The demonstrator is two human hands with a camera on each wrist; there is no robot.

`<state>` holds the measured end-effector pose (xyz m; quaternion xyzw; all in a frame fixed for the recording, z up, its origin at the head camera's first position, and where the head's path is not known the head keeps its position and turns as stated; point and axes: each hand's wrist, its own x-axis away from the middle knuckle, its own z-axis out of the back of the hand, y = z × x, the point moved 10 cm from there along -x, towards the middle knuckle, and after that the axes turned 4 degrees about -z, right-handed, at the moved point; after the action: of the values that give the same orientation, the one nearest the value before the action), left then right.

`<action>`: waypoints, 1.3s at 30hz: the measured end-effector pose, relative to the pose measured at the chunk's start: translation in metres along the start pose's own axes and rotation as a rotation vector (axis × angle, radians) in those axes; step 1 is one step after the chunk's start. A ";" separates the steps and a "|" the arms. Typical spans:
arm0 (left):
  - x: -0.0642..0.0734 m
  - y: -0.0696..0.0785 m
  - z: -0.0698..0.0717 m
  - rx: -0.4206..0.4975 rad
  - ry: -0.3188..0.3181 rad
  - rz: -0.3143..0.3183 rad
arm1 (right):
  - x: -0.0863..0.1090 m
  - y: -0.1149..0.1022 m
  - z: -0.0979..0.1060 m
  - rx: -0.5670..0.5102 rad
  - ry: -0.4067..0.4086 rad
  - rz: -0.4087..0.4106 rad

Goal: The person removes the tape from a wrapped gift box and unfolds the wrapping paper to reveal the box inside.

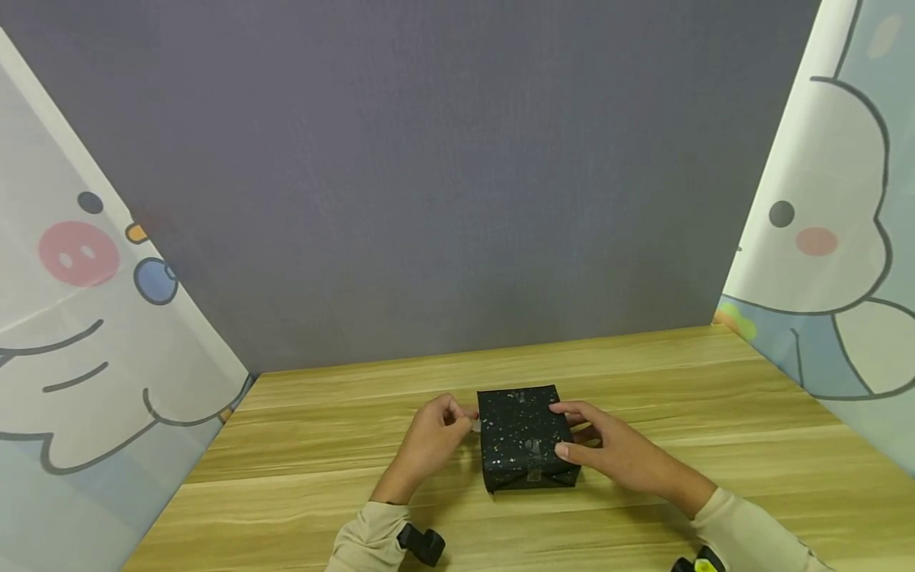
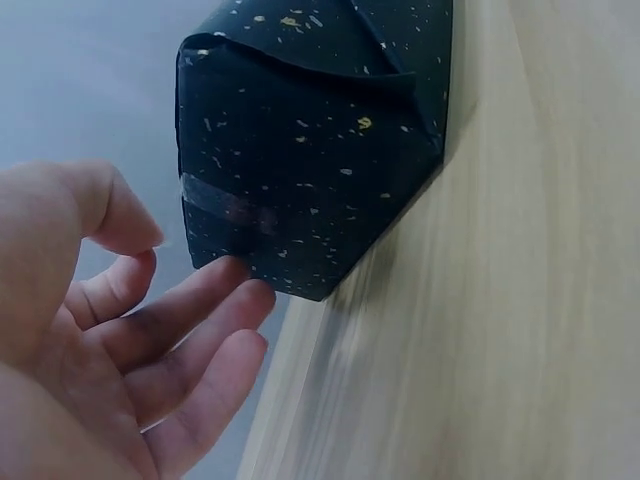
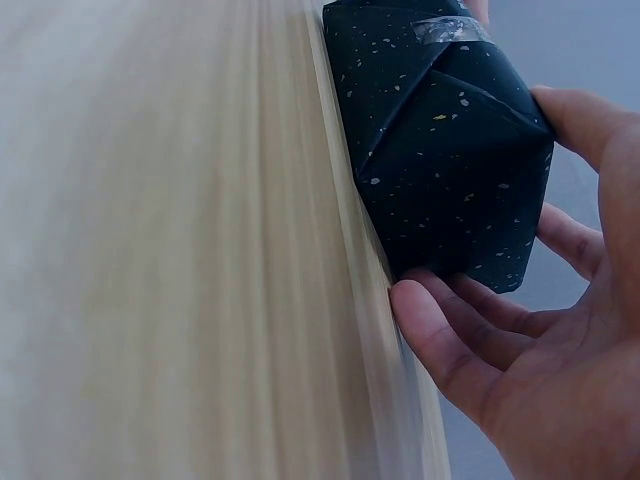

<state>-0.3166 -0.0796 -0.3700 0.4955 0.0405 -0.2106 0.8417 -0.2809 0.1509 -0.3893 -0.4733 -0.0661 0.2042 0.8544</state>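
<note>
A box wrapped in black speckled paper (image 1: 525, 425) lies on the wooden table, with folded paper flaps at its ends. Clear tape (image 1: 534, 450) is stuck across its top and near edge. My left hand (image 1: 434, 433) is at the box's left side. Its thumb and index finger pinch what looks like the end of a clear tape strip (image 2: 222, 203) that lies on the box's side. The other fingers reach toward the lower part of that side. On the right, my right hand (image 1: 618, 453) grips the box, thumb and index finger on top, other fingers against its side.
The wooden table (image 1: 322, 461) runs back to a grey panel (image 1: 457, 199). Cartoon-printed panels (image 1: 808, 222) stand at both sides. Black wrist straps (image 1: 420, 545) sit over the light sleeves.
</note>
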 end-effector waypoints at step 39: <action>-0.001 -0.006 0.003 0.079 0.102 0.019 | 0.000 0.002 0.001 0.022 0.005 0.001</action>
<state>-0.3199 -0.0846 -0.3727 0.5389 0.0702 -0.1785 0.8202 -0.2818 0.1520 -0.3904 -0.4642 -0.0614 0.2043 0.8597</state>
